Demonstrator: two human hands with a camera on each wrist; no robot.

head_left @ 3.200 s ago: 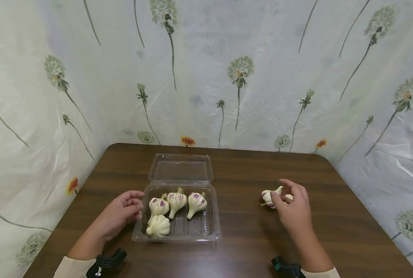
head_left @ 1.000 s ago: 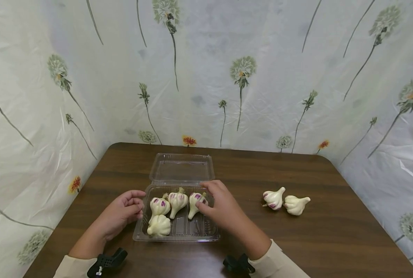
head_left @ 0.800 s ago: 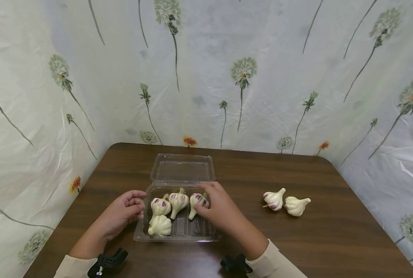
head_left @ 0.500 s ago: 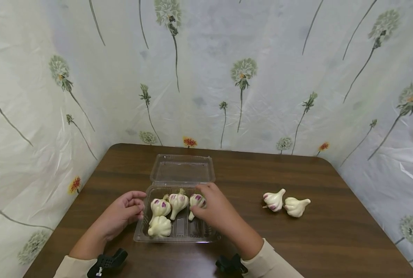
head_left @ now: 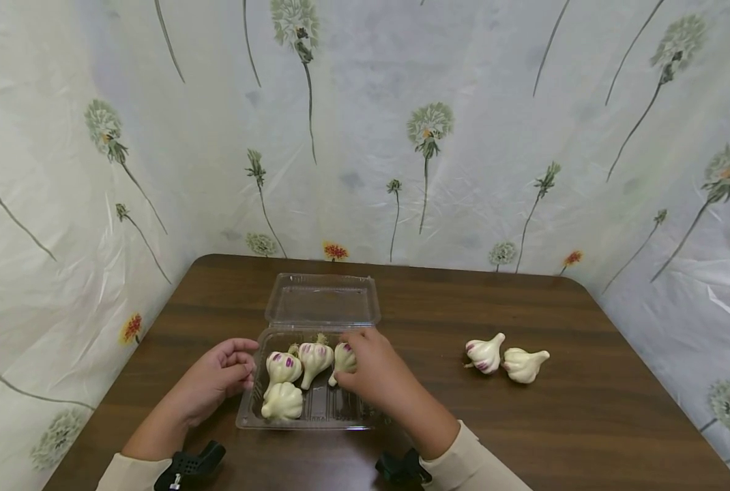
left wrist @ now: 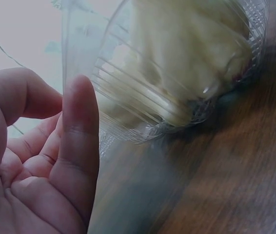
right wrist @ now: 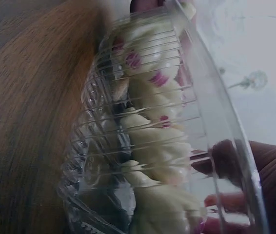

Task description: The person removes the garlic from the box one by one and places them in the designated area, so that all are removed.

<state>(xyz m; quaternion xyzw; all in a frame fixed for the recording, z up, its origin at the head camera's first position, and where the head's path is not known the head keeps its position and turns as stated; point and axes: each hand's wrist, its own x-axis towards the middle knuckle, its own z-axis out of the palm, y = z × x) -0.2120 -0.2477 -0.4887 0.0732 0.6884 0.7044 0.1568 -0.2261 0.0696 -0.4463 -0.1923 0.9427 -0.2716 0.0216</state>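
A clear plastic clamshell container [head_left: 316,422] stands on the table with its lid laid back. Several garlic bulbs lie inside, among them a bulb [head_left: 284,366] at the left and a plain white one [head_left: 282,401] in front of it. My right hand [head_left: 374,368] grips the rightmost garlic bulb [head_left: 342,361], covering part of it; in the right wrist view its fingers [right wrist: 226,202] show beside the bulbs through the wall. Against the container's left edge rests my left hand [head_left: 220,368], its fingers loosely bent and touching the side. Nothing is visible inside the left hand.
Two more garlic bulbs, one purple-streaked [head_left: 484,353] and one pale [head_left: 524,365], lie side by side on the wooden table [head_left: 586,423], right of the container. A flower-printed sheet [head_left: 365,136] hangs behind the table.
My right hand has come from the two bulbs at the right to the container. There it has closed round the rightmost bulb and shifted it slightly left. The left hand has stayed in place.
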